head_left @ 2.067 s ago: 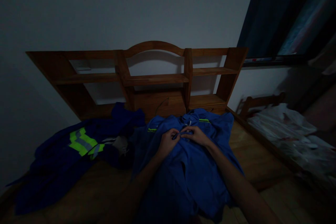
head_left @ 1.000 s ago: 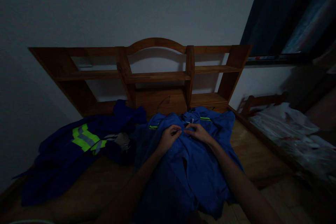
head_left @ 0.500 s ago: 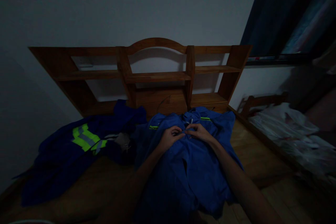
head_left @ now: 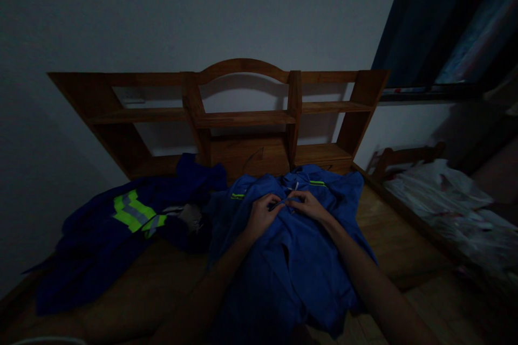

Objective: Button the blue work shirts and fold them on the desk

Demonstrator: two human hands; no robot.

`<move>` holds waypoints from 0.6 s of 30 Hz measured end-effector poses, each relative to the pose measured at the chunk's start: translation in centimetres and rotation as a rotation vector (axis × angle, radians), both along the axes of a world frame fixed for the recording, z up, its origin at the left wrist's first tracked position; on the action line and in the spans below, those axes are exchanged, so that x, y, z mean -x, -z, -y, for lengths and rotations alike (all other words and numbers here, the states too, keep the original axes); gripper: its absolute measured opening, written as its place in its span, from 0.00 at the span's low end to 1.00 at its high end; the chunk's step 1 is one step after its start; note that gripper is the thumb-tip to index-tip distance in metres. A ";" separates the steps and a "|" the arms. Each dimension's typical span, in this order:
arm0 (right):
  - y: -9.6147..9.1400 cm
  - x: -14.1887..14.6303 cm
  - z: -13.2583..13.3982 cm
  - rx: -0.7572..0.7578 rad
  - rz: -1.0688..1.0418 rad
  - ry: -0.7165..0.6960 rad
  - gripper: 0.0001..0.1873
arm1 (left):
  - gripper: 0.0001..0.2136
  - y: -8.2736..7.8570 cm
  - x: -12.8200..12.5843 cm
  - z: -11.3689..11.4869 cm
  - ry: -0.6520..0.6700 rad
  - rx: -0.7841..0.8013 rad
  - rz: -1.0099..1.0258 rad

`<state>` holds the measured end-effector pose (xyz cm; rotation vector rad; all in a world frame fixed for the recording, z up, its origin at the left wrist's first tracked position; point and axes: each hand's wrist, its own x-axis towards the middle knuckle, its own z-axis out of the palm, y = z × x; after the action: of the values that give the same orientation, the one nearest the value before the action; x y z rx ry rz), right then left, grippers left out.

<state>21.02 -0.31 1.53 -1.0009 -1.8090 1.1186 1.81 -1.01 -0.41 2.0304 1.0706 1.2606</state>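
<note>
At the left, a dark blue jacket [head_left: 93,242] lies just beside the shirt [head_left: 319,259]; the two could tangle if the shirt were dragged that way, since loose cloth lies close on both. The left hand [head_left: 263,215] has thumb and fingers closed on a small fold of the shirt's front. That grip looks shallow, so the cloth could slip out if tugged. Between the hands, the poor light could lead to the two front edges being matched unevenly, as details at the fingertips are too dark to tell. The right hand [head_left: 306,206] also pinches the cloth, near the other one; pulling harder on this side could skew the collar [head_left: 303,175].

The shirt is spread on the wooden table [head_left: 399,232], in front of the shelf [head_left: 245,118], its collar end away from the person. It is mid-blue and rumpled. On its left is a short yellow-green strip [head_left: 238,196]; in the middle, a pale mark near the collar, perhaps a label, and lower down a dark slit where the cloth parts. On its right is a second yellow-green strip [head_left: 318,183], with loose folds below. The lower end fades into shadow. Farther right are white plastic bags [head_left: 441,188].
</note>
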 end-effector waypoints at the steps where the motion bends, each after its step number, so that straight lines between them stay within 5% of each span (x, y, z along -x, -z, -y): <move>1: 0.1 0.1 -0.1 -0.025 0.003 0.022 0.14 | 0.06 -0.1 0.0 0.1 -0.018 -0.046 -0.039; 12: 0.6 1.2 0.3 -0.247 0.079 0.161 0.11 | 0.07 0.4 0.0 0.5 -0.050 -0.320 -0.349; 18: 0.6 1.3 0.7 -0.294 0.141 0.159 0.12 | 0.06 0.7 0.1 -0.2 -0.074 -0.246 -0.186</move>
<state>19.72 -1.05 0.97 -1.0451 -1.9008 0.6770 1.71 -0.81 -1.07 2.3507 1.1307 1.3156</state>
